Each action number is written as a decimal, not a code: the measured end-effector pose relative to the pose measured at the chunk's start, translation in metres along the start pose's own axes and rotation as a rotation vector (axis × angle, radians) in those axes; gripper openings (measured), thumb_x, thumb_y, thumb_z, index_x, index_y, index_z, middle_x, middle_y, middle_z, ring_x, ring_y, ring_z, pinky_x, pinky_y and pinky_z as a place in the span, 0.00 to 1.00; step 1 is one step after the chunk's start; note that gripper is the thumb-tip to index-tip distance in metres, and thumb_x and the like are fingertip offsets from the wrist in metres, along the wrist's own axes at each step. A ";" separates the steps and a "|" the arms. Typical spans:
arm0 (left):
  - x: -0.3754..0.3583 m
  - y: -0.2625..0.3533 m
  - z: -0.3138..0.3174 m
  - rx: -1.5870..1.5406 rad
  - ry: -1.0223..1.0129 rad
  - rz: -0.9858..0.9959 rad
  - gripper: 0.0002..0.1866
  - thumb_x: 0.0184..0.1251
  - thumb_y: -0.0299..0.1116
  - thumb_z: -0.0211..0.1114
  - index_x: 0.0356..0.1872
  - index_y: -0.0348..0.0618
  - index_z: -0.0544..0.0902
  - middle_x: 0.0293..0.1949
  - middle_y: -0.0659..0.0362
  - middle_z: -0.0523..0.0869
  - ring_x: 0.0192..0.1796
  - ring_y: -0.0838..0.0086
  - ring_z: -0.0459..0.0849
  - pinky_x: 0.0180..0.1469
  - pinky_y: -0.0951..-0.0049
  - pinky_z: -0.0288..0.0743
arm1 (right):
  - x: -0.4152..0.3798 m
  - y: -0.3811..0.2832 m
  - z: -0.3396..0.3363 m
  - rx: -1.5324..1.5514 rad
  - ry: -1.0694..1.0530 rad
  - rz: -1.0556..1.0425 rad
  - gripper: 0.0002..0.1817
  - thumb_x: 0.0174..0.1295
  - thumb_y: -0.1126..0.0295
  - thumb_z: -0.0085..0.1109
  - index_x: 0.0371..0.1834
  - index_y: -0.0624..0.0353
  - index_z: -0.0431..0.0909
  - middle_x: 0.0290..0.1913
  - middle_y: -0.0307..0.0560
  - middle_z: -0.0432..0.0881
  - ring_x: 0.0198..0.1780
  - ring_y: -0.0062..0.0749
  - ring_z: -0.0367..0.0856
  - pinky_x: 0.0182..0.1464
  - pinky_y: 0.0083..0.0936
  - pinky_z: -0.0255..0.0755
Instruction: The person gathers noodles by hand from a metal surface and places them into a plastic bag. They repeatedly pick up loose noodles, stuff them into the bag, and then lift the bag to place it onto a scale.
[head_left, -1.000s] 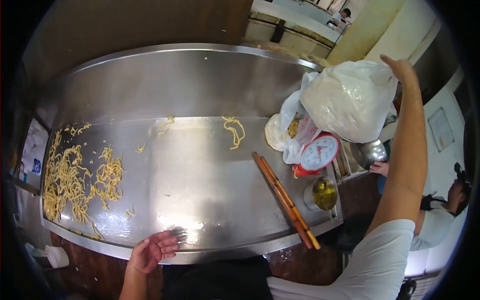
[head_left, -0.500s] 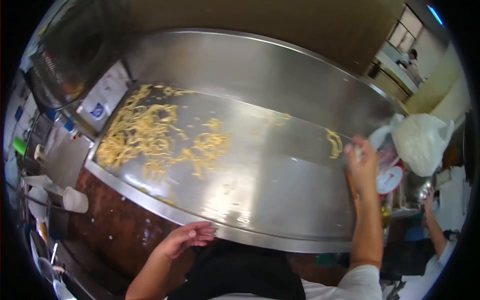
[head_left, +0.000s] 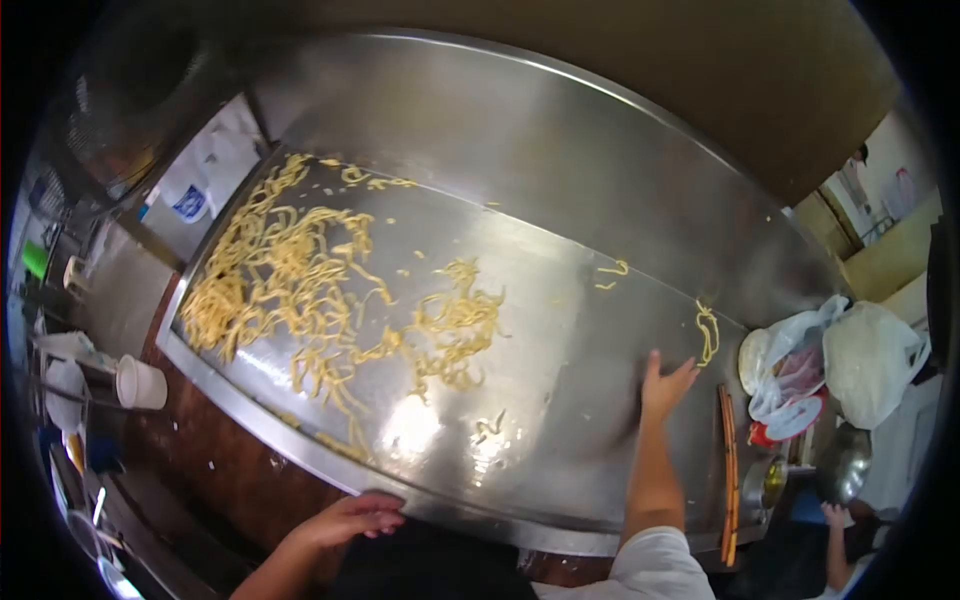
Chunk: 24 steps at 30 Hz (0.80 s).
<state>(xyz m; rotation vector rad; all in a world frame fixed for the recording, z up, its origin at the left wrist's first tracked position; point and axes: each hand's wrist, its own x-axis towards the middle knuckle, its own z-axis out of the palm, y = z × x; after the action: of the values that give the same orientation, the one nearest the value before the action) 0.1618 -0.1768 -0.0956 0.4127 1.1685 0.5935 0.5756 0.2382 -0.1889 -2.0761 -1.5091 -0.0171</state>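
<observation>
Yellow noodle-like strips (head_left: pixel 290 270) lie spread over the left part of a steel work surface (head_left: pixel 590 430), with a smaller cluster (head_left: pixel 455 325) beside them. A few strips (head_left: pixel 707 333) lie apart at the right, close to the back edge. My right hand (head_left: pixel 668 388) is over the surface just left of those strips, its thumb and fingers apart, holding nothing visible. My left hand (head_left: pixel 365 515) is at the front rim, palm inward, with its fingers loosely extended and nothing in them.
Two long orange sticks (head_left: pixel 729 475) lie at the surface's right end. Beyond are plastic bags (head_left: pixel 868 360), a metal bowl (head_left: pixel 843 462) and a co-worker's hand (head_left: pixel 836 515). A white bucket (head_left: pixel 140 384) stands at the left. A raised steel wall backs the surface.
The view has shifted. My right hand has moved left and down from beside the bags, and the orange sticks now show fully. My left hand stays near the front rim.
</observation>
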 end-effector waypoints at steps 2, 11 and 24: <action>-0.003 0.004 -0.014 -0.078 -0.026 -0.088 0.28 0.72 0.47 0.60 0.67 0.43 0.73 0.51 0.60 0.85 0.52 0.76 0.82 0.52 0.75 0.72 | 0.058 0.015 0.014 -0.062 0.176 0.142 0.49 0.60 0.37 0.58 0.73 0.67 0.58 0.72 0.73 0.57 0.73 0.64 0.57 0.74 0.48 0.53; 0.015 0.048 0.014 -0.349 -0.051 -0.272 0.30 0.62 0.37 0.69 0.60 0.27 0.73 0.42 0.43 0.85 0.47 0.56 0.86 0.48 0.69 0.81 | 0.118 -0.046 0.042 0.826 -0.233 -0.158 0.16 0.65 0.65 0.63 0.49 0.66 0.83 0.44 0.47 0.87 0.47 0.36 0.83 0.56 0.29 0.72; 0.030 0.083 0.026 -0.094 -0.108 -0.330 0.30 0.73 0.45 0.58 0.70 0.38 0.68 0.47 0.53 0.86 0.53 0.68 0.83 0.56 0.70 0.73 | 0.277 0.222 -0.039 -0.169 0.239 0.054 0.33 0.59 0.61 0.65 0.64 0.69 0.68 0.62 0.68 0.73 0.64 0.57 0.72 0.67 0.42 0.65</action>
<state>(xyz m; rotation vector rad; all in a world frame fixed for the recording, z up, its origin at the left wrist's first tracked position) 0.1763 -0.0932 -0.0599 0.1633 1.0722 0.3327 0.8838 0.4163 -0.1608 -2.1567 -1.3459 -0.3705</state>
